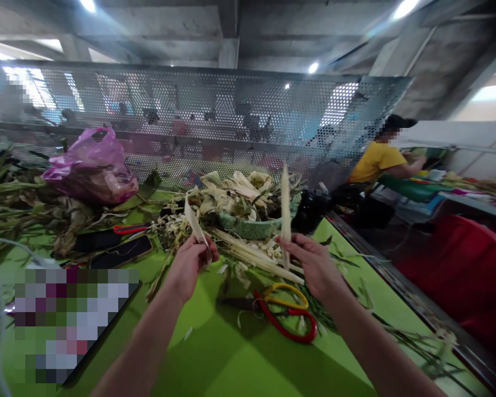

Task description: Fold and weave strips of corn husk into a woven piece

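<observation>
My left hand [193, 263] is closed on a pale, curled strip of corn husk [195, 223] that points up and away. In my right hand [308, 259], a second pale husk strip [286, 209] stands nearly upright, pinched near its lower end. The two hands are apart above the green table [206, 353]. Between and below them lies a pair of scissors [287, 311] with red and yellow handles. Behind the hands, a green basket [252, 227] is heaped with dry husks [237, 193]. More pale husk strips [256, 253] lie in front of it.
At left are a pink plastic bag [95, 168], withered leaves [20, 215], a red-handled cutter [132, 228], a dark phone [122, 252], and a blurred-out screen [78, 320]. A perforated metal panel [182, 121] stands behind. A person in yellow [376, 160] sits at right beyond red fabric [458, 275].
</observation>
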`<action>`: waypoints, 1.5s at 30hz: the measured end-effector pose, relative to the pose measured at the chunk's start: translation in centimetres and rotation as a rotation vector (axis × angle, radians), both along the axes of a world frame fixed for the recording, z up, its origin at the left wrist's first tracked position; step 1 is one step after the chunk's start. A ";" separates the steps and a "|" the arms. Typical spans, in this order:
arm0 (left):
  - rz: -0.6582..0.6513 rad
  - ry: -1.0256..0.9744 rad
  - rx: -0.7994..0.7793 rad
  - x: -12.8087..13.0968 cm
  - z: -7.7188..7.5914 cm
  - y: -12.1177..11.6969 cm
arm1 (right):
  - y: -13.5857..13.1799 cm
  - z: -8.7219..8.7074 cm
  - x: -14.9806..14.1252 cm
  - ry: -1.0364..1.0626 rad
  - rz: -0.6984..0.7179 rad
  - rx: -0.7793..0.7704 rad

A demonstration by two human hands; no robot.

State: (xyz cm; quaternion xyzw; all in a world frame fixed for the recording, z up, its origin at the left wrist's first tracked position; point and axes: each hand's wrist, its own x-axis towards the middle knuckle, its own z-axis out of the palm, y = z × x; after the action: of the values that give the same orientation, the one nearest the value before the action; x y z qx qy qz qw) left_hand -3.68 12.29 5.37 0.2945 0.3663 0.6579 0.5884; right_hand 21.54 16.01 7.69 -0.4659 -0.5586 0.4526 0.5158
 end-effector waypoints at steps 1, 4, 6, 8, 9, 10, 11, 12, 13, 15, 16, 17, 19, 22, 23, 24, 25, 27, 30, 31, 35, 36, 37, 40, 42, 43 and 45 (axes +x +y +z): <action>-0.055 0.018 -0.007 0.6 -0.1 -0.2 | -0.6 -0.1 -0.8 -0.048 0.038 -0.006; -0.208 0.044 -0.022 2.2 -0.2 -0.8 | -2.1 -0.4 -2.8 -0.101 0.132 -0.012; -0.257 0.111 -0.019 3.2 -0.2 -1.2 | -2.9 -0.7 -3.8 -0.108 0.202 -0.022; -0.303 0.209 -0.003 4.0 -0.1 -1.5 | -3.5 -1.1 -4.5 -0.120 0.251 -0.017; -0.316 0.247 0.001 4.3 -0.1 -1.6 | -3.7 -1.3 -4.8 -0.129 0.256 -0.006; -0.329 0.275 0.006 4.6 -0.2 -1.6 | -3.9 -1.5 -5.0 -0.140 0.247 0.011; -0.338 0.292 0.014 4.7 -0.2 -1.6 | -4.0 -1.6 -5.2 -0.150 0.230 0.029; -0.341 0.307 0.023 4.7 -0.3 -1.5 | -4.2 -1.7 -5.3 -0.159 0.214 0.046; -0.337 0.325 0.032 4.7 -0.4 -1.5 | -4.3 -1.8 -5.3 -0.170 0.206 0.058; -0.312 0.376 0.046 4.5 -0.6 -1.3 | -4.4 -1.8 -5.3 -0.211 0.206 0.082; -0.290 0.404 0.050 4.3 -0.7 -1.2 | -4.4 -1.8 -5.2 -0.252 0.201 0.105; -0.268 0.428 0.053 4.2 -0.8 -1.2 | -4.5 -1.8 -5.1 -0.311 0.181 0.143; -0.230 0.458 0.056 4.1 -0.9 -1.1 | -4.6 -1.8 -4.9 -0.472 0.113 0.252; -0.207 0.476 0.040 4.0 -0.9 -1.1 | -4.7 -1.7 -4.7 -0.669 0.055 0.365; -0.208 0.478 0.033 3.9 -0.9 -1.1 | -4.7 -1.7 -4.7 -0.684 0.059 0.367; -0.210 0.477 0.026 3.9 -1.0 -1.1 | -4.7 -1.7 -4.7 -0.671 0.072 0.350; -0.208 0.474 0.024 3.8 -1.0 -1.1 | -4.6 -1.7 -4.7 -0.631 0.087 0.314; -0.195 0.476 0.029 3.7 -1.0 -1.1 | -4.4 -1.7 -4.7 -0.500 0.137 0.211; -0.185 0.493 0.050 3.6 -0.9 -1.0 | -4.1 -1.7 -4.7 -0.310 0.207 0.067; -0.194 0.497 0.060 3.7 -0.9 -0.9 | -4.0 -1.8 -4.8 -0.276 0.218 0.043; -0.221 0.529 0.116 3.8 -0.9 -0.8 | -4.0 -2.1 -4.8 -0.276 0.211 0.049; -0.217 0.548 0.126 3.9 -0.9 -0.8 | -4.0 -2.2 -4.8 -0.295 0.204 0.069; -0.213 0.566 0.132 3.9 -1.0 -0.7 | -4.1 -2.2 -4.8 -0.316 0.197 0.093; -0.202 0.585 0.144 4.0 -1.0 -0.7 | -4.3 -2.2 -4.7 -0.381 0.187 0.158; -0.199 0.593 0.161 4.0 -1.0 -0.8 | -4.3 -2.2 -4.6 -0.419 0.183 0.180; -0.200 0.602 0.169 4.0 -1.0 -0.8 | -4.3 -2.2 -4.6 -0.434 0.175 0.187; -0.202 0.609 0.172 4.0 -1.0 -0.8 | -4.2 -2.3 -4.6 -0.451 0.155 0.186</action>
State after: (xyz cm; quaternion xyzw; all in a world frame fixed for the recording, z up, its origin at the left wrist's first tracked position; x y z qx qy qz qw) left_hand 0.35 11.46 4.37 0.5610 0.4373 0.5068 0.4871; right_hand 16.91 11.85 5.40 -0.4612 -0.7329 0.3222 0.3825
